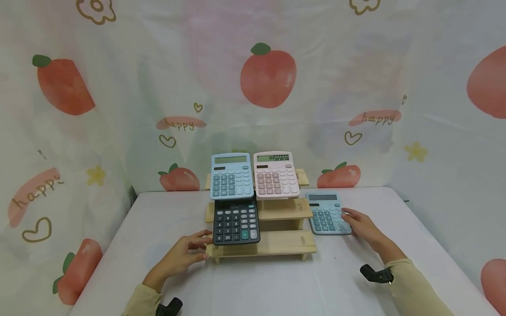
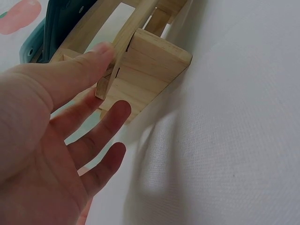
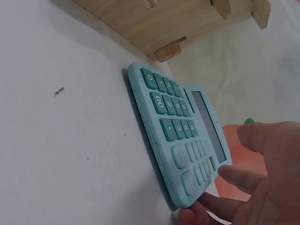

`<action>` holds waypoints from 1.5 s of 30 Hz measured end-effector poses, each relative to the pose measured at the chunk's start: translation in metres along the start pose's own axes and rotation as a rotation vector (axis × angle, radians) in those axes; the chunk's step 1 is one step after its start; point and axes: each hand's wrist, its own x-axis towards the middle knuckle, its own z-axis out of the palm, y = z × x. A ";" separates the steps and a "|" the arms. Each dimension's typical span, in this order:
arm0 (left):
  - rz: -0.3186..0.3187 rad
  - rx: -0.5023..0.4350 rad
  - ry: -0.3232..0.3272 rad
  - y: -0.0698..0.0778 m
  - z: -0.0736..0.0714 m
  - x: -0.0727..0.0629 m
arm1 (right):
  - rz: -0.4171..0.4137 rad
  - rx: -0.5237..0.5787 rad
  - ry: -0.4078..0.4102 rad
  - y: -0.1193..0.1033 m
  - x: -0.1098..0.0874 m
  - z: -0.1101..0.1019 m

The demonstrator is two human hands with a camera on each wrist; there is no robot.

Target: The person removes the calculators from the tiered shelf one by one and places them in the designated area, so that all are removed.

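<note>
Pale blue plastic: we note a table calculator (image 1: 326,215) on the white table (image 1: 257,285), just beside the right end of the wooden rack (image 1: 282,210). Its long axis runs away from us, screen end farthest. The key relation, as we judge it: the right hand (image 1: 361,224) is at the calculator's right long side, so the calculator lies directly to the left of the fingers, rack beyond it. The right hand is plainly the nearer; the left has the rack's whole width between.

Right hand's pose: forearm comes in from the near right, slanting forward and inward. In the right wrist view, one fingertip (image 3: 227,171) meets the edge near the screen end, others tuck low by the near corner, the uppermost digit clear of the casing. Spread moderate; we cannot tell whether they pinch it or merely touch, nor whether an edge is raised.

Left hand (image 1: 179,254): forearm slants in from the near left. Digits sit either side of the front shelf's end in a light pinch, the remaining fingers loose and apart.

On the rack we log a black calculator (image 1: 236,221) in front; above it, side by side, a second blue calculator (image 1: 232,175) and a pink calculator (image 1: 275,175), digits on its screen.
</note>
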 end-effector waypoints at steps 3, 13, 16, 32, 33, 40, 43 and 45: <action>-0.010 -0.008 0.005 0.000 0.000 0.000 | 0.002 -0.024 0.009 -0.002 -0.002 -0.001; -0.033 -0.016 0.005 0.003 0.000 -0.004 | -0.087 -0.096 0.127 -0.013 -0.022 -0.005; -0.037 -0.020 0.007 0.002 0.001 -0.004 | -0.131 -0.087 0.165 -0.017 -0.029 -0.006; -0.043 -0.024 0.010 0.002 0.002 -0.005 | -0.342 -0.043 0.199 -0.052 -0.063 0.004; -0.042 -0.024 0.009 0.002 0.001 -0.005 | -0.358 -0.037 0.195 -0.055 -0.065 0.005; -0.023 -0.028 0.009 0.002 0.001 -0.004 | -0.441 -0.009 0.173 -0.068 -0.075 0.014; -0.013 -0.026 0.011 0.003 0.001 -0.003 | -0.466 -0.001 0.158 -0.072 -0.077 0.021; -0.009 -0.023 0.010 0.003 0.001 -0.003 | -0.480 0.003 0.135 -0.074 -0.077 0.027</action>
